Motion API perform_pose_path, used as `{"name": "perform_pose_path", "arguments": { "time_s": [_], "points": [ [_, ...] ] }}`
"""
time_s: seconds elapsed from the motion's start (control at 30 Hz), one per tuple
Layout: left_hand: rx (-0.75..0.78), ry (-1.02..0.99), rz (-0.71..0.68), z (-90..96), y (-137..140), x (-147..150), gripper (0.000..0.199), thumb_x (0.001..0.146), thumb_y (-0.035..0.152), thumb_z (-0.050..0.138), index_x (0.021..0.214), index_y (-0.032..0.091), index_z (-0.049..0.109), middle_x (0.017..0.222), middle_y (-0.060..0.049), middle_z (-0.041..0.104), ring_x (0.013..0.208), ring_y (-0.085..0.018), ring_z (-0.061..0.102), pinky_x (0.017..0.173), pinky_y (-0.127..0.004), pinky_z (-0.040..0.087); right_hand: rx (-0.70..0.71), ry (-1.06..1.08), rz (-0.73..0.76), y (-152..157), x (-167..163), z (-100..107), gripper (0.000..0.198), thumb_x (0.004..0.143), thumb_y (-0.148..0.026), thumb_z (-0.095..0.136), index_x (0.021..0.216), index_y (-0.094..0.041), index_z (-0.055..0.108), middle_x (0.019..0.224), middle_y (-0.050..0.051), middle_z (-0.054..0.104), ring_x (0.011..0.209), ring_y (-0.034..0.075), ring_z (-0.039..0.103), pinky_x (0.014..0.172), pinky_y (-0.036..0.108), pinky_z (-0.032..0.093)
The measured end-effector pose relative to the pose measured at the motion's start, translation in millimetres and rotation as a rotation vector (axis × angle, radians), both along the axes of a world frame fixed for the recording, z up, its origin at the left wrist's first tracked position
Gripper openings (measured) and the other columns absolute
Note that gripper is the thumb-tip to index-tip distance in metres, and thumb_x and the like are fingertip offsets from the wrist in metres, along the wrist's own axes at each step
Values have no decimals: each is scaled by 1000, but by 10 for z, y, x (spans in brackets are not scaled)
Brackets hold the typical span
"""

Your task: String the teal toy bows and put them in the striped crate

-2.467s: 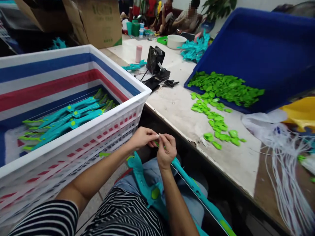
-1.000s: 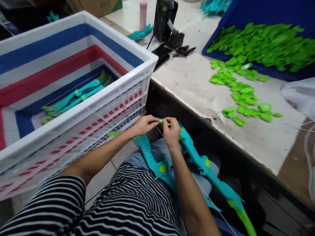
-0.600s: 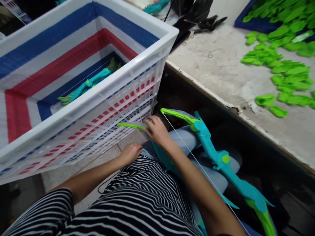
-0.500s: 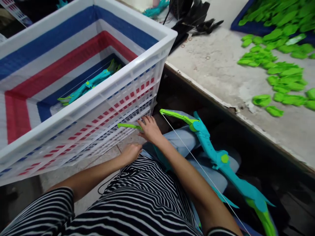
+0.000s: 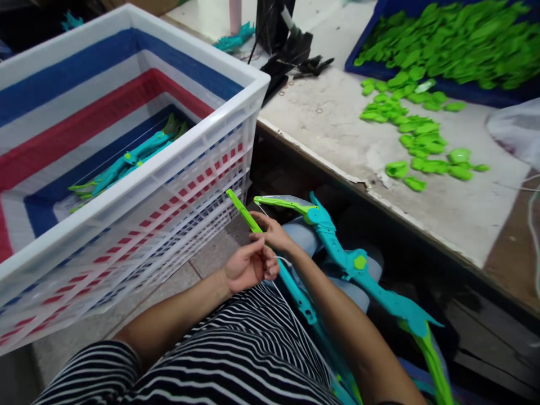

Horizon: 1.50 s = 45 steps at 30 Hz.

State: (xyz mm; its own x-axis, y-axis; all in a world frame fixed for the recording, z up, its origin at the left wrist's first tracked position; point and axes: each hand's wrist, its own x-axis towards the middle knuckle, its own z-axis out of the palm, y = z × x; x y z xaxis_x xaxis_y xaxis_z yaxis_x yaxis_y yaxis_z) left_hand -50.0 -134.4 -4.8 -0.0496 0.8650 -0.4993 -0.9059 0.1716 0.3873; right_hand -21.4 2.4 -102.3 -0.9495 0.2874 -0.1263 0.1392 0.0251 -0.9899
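Note:
My right hand (image 5: 273,233) is wrapped round the green tip of a toy bow (image 5: 295,289), whose turquoise body runs back under my right forearm. Close beside it, my left hand (image 5: 248,265) has its fingers curled in a pinch on a white string (image 5: 283,260), which loops out from the fingertips and trails along the bow. A second toy bow (image 5: 358,264), turquoise with green ends and a strung cord, rests across my legs to the right. My right arm hides part of the held bow.
At the left stands a large white plastic crate (image 5: 202,135) with a striped lining; toy bows (image 5: 126,163) lie inside. The worktable (image 5: 320,140) bears loose green parts (image 5: 422,138), a blue bin (image 5: 354,64) heaped with more, and black pieces (image 5: 291,62).
The held bow's green tip has swung upright and nearer the crate's corner. My left hand has risen beside my right, and the white string now shows at its fingers. The view has shifted right.

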Motion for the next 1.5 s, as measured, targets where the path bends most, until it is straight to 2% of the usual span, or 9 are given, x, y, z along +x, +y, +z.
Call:
{"name": "perform_pose_path", "arguments": {
  "time_s": [0.1, 0.33, 0.57, 0.83, 0.93, 1.07, 1.17, 1.3, 1.5],
  "points": [
    [-40, 146, -72, -47, -10, 34, 38, 55, 40, 83, 76, 12, 68, 56, 0, 51, 55, -10, 49, 48, -21, 24, -146, 30, -37, -2, 82, -5, 62, 58, -21, 71, 119, -19, 59, 95, 2, 67, 83, 16, 61, 72, 29, 52],
    [-58, 390, -205, -57, -69, 41, 51, 60, 55, 76, 82, 9, 69, 47, 6, 41, 46, -6, 36, 51, -23, 22, -241, 47, -42, 26, 94, -22, 62, 58, -26, 76, 118, -21, 60, 110, 4, 66, 99, 20, 61, 84, 33, 52],
    [-188, 381, -187, -168, 31, 72, 31, 69, 41, 67, 75, 12, 61, 48, 8, 32, 43, -4, 25, 46, -22, 15, 127, 131, -87, -9, 350, 219, 39, 79, -29, 61, 117, -21, 62, 122, 8, 61, 116, 21, 55, 101, 40, 42],
    [-283, 548, -194, -248, 96, 93, 35, 71, 32, 61, 50, 18, 37, 39, 8, 34, 38, -3, 27, 41, -20, 17, 383, 252, -107, -77, 581, 655, 14, 82, -33, 63, 77, -21, 68, 74, 2, 62, 74, 16, 58, 71, 33, 49],
    [-284, 539, -88, -196, 34, 46, 29, 65, 36, 70, 65, 16, 50, 48, 5, 50, 43, -6, 44, 44, -19, 31, 349, 225, -158, -84, 553, 639, 22, 84, -36, 62, 68, -20, 65, 69, 2, 62, 70, 16, 57, 69, 33, 49],
    [-319, 377, 55, -147, -113, -22, 46, 53, 47, 81, 74, 14, 56, 56, 4, 56, 49, -9, 54, 51, -23, 43, 245, 218, -164, -101, 486, 529, 23, 84, -37, 61, 71, -20, 66, 73, 2, 63, 72, 16, 59, 71, 32, 50],
    [-335, 288, 83, -132, -214, -22, 48, 51, 48, 83, 76, 13, 61, 57, 3, 57, 51, -9, 55, 53, -23, 45, 279, 186, -224, -150, 301, 371, 18, 85, -36, 59, 90, -21, 69, 95, 6, 66, 92, 19, 61, 83, 36, 50],
    [-348, 352, 139, -97, -309, -49, 48, 55, 48, 81, 81, 11, 66, 59, 1, 61, 46, -6, 51, 49, -21, 40, 356, 21, -111, -201, 16, 145, 50, 68, -26, 75, 116, -22, 63, 113, 9, 65, 106, 24, 59, 94, 42, 46],
    [-406, 701, 422, -63, -309, -418, 42, 55, 46, 79, 74, 14, 63, 52, 3, 60, 37, -3, 37, 41, -18, 26, -73, 20, -36, -19, 130, 100, 53, 70, -34, 74, 119, -23, 60, 110, 5, 68, 98, 21, 64, 89, 38, 51]
  ]
}}
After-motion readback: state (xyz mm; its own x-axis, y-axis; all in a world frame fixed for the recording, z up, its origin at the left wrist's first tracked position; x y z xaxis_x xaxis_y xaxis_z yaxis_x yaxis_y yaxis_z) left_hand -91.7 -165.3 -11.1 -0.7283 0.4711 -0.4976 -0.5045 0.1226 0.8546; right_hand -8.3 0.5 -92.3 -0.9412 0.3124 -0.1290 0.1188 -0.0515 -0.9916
